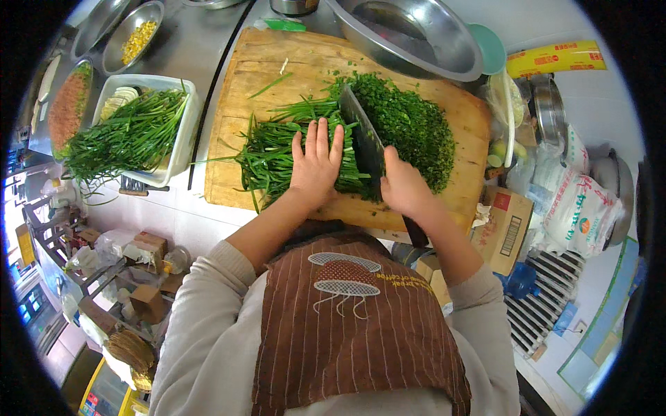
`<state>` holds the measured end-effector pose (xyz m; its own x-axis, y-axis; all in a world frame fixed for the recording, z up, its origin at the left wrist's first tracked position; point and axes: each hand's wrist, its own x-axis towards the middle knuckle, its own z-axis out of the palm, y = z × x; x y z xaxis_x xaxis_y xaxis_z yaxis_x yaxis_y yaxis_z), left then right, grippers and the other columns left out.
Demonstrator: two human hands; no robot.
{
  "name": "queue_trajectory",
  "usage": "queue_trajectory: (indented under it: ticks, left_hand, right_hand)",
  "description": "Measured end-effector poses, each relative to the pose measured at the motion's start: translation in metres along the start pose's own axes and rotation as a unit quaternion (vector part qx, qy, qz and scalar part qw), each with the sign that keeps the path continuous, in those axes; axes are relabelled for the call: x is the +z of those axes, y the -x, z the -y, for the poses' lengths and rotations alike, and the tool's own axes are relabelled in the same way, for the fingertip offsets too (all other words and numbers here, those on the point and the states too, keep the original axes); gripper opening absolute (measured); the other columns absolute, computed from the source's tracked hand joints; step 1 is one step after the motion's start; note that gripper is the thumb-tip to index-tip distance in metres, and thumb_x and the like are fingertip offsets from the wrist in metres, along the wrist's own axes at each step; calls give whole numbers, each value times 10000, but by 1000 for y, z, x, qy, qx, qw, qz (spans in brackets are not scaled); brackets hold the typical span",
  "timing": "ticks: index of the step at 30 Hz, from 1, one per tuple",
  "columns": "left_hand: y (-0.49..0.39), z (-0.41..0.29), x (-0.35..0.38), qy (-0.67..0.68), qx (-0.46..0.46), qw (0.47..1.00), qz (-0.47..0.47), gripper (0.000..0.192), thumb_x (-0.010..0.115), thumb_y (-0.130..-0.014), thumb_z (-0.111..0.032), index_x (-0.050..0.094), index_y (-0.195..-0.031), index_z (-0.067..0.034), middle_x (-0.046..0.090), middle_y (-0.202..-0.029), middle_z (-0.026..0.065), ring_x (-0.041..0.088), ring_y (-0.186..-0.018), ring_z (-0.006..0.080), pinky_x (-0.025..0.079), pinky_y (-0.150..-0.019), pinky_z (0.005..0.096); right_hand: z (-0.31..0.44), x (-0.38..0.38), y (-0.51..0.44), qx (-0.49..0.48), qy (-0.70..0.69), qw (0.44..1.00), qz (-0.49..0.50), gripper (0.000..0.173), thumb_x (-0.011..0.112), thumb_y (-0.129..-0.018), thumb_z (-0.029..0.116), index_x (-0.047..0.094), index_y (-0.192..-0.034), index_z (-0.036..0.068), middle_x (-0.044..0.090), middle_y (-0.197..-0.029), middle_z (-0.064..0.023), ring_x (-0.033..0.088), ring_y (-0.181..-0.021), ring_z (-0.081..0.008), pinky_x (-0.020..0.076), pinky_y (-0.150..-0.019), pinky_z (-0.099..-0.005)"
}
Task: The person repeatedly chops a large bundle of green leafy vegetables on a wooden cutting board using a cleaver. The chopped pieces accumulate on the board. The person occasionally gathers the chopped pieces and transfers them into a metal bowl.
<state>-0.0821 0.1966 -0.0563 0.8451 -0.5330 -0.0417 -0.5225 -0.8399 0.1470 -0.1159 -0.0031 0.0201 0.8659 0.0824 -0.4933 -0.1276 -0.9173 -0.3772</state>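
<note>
My right hand (408, 184) grips a dark-handled cleaver (364, 132), its broad blade standing between long and chopped greens. Uncut green stalks (270, 151), apparently garlic chives, lie in a thick bundle left of the blade. Pressed down on them is my left hand (317, 158), palm down with fingers stretched forward, close to the blade. Finely chopped greens (416, 125) are heaped to the right of the cleaver. All of this rests on a thick wooden cutting board (223, 179). The blade's lower edge is hidden among the greens.
Left of the board, a white plastic tub (179, 151) holds more long greens. Behind it stands a steel bowl (110, 57) with yellow pieces. A large steel basin (452, 65) overhangs the board's far right edge. A cardboard box (502, 229) and plastic bags (580, 210) are at right.
</note>
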Motion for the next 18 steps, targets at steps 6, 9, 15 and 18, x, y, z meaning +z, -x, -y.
queue_trajectory:
  ticks: [6,9,15,18]
  left_hand:
    - [-12,9,-2,-3,19,999,28,1267,889,-599,-390,175,-1579,-24,278,-1573,260,314,-1440,394,264,-1143,589]
    - [-10,8,-8,-24,23,998,51,1275,901,-591,-390,179,-1575,-18,286,-1567,255,322,-1434,387,273,-1141,581]
    - [-10,6,-7,-3,24,999,23,1246,906,-575,-365,227,-1556,-7,317,-1554,253,338,-1429,383,280,-1137,578]
    - [-9,8,-5,1,26,1000,13,1240,907,-572,-361,238,-1552,-3,319,-1553,254,339,-1430,386,284,-1135,579]
  right_hand:
    - [-1,52,19,31,-26,999,-29,402,570,-887,74,364,-1210,-47,644,-796,-304,631,-746,-509,487,-668,-589]
    - [-7,54,18,33,-26,998,-45,415,577,-885,85,359,-1216,-36,642,-793,-301,633,-747,-504,484,-663,-588]
    - [2,44,27,100,-42,993,41,580,590,-857,121,330,-1346,-52,675,-874,-303,670,-836,-503,522,-765,-571]
    - [7,48,30,102,-27,994,-12,567,567,-876,103,321,-1363,-51,678,-875,-298,670,-832,-503,518,-765,-580]
